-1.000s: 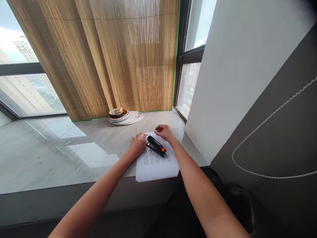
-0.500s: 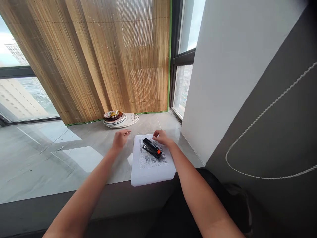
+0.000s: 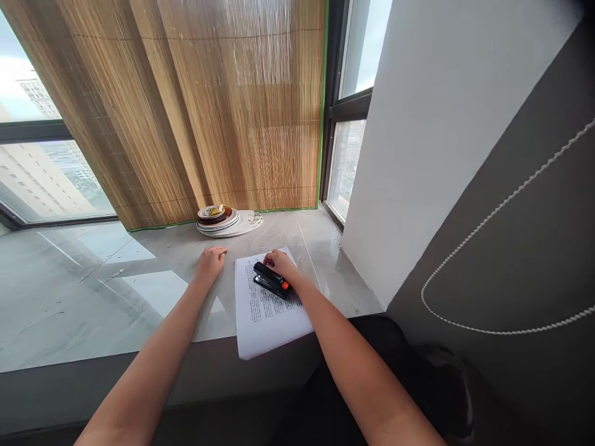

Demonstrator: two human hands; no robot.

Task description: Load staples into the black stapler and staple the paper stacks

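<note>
A black stapler (image 3: 267, 280) with a red-orange part at its near end lies slanted on a stack of printed paper (image 3: 263, 337). The stack's near edge juts past the front of the sill. Close behind the stapler, my right hand (image 3: 281, 263) rests over the paper with its fingers curled in. The stapler partly hides those fingertips, so what they grip, if anything, does not show. To the left of the paper, my left hand (image 3: 211, 263) lies on the stone sill, loosely closed, with nothing visible in it.
A stack of plates (image 3: 220, 223) stands at the back of the sill (image 3: 153, 334), against a bamboo blind (image 3: 223, 124). A white wall (image 3: 395, 155) bounds the right side. A beaded cord (image 3: 446, 260) hangs at the far right. Small scraps (image 3: 115, 273) lie at left.
The paper and stapler have shifted left and the paper has turned slightly. My right hand has moved left, close to the stapler. My left hand has moved left, away from the paper.
</note>
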